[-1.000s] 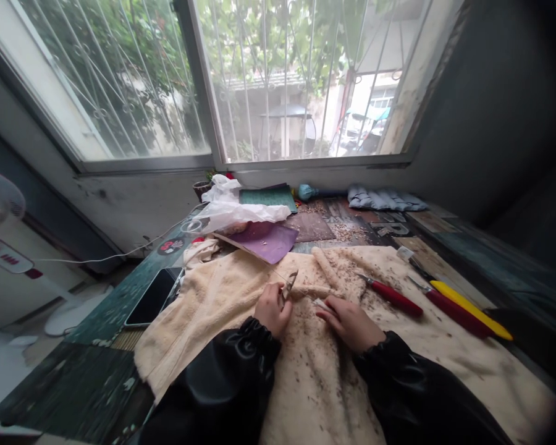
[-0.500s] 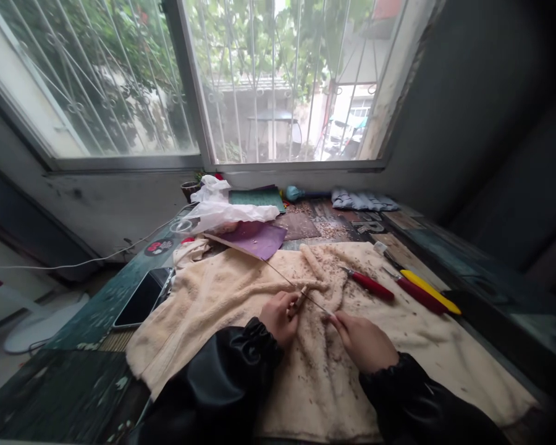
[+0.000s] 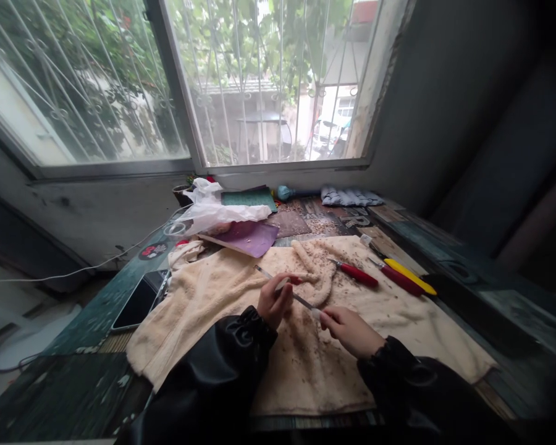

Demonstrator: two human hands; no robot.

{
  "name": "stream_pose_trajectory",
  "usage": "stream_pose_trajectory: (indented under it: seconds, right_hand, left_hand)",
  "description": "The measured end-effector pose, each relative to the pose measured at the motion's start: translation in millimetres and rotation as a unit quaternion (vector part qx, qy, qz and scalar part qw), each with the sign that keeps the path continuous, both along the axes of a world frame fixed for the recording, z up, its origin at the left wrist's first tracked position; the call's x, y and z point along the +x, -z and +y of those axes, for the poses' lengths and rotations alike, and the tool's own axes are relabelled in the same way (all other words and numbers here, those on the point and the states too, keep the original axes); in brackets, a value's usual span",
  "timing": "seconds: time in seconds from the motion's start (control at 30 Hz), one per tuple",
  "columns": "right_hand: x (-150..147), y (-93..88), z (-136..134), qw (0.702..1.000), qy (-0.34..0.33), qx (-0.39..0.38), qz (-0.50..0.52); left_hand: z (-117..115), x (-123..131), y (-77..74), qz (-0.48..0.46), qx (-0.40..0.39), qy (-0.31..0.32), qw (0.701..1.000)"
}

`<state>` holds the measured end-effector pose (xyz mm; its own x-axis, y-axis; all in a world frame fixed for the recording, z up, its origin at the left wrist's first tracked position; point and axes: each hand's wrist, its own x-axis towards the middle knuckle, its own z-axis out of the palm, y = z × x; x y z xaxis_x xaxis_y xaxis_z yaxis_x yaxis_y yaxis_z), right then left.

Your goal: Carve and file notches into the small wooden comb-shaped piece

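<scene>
My left hand (image 3: 273,301) is closed around a small object whose tip shows at the fingers, just above a cream towel (image 3: 222,290) strewn with shavings. My right hand (image 3: 347,329) pinches the near end of a long thin metal rod (image 3: 282,288) that slants up-left past the left hand's fingers. Both forearms wear shiny black sleeves (image 3: 234,364). What the small object in the left hand is cannot be made out.
Two red-handled tools (image 3: 358,274) and a yellow-handled one (image 3: 410,275) lie on the towel's right. A phone (image 3: 139,301) lies left, with a purple sheet (image 3: 252,235), a plastic bag (image 3: 215,210), a green mat (image 3: 250,198) and folded cloth (image 3: 349,196) behind. A barred window (image 3: 259,80) faces me.
The camera has swung right. My hands moved closer to me on the towel, and the thin rod now runs from my right hand past my left fingers.
</scene>
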<state>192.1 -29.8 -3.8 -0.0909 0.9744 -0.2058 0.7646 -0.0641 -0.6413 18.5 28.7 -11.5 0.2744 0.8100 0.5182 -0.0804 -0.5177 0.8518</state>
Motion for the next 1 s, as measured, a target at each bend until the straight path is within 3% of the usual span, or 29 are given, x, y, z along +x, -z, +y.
stream_pose_trajectory:
  seconds: [0.1,0.2,0.37,0.5,0.6,0.8,1.0]
  right_hand:
    - [-4.4,-2.4,2.1,1.000,0.010,-0.019,0.014]
    - [-5.0,-2.0,2.4,0.999,0.017,-0.041,0.028]
    - [-7.0,-2.0,0.1,0.997,0.029,-0.054,0.043]
    - [-15.5,-3.2,3.7,0.997,0.038,-0.044,0.053]
    - [-21.8,-0.9,5.6,0.996,0.047,-0.049,0.065]
    - [-14.8,3.4,-10.3,0.994,0.055,-0.054,0.084]
    - [-14.6,1.6,-10.3,0.993,0.058,-0.054,0.090]
  left_hand:
    - [3.6,9.8,-3.6,-0.080,-0.120,0.057,0.988]
    - [9.2,17.6,-2.4,-0.131,-0.149,0.062,0.978]
    - [15.6,17.7,6.6,-0.156,-0.152,0.092,0.972]
    - [12.2,15.8,8.0,-0.075,-0.136,0.125,0.980]
    - [5.0,20.1,4.3,-0.024,-0.106,0.087,0.990]
    - [-2.5,28.8,2.5,-0.041,-0.077,0.035,0.996]
    - [7.3,23.4,10.2,-0.053,-0.087,0.141,0.985]
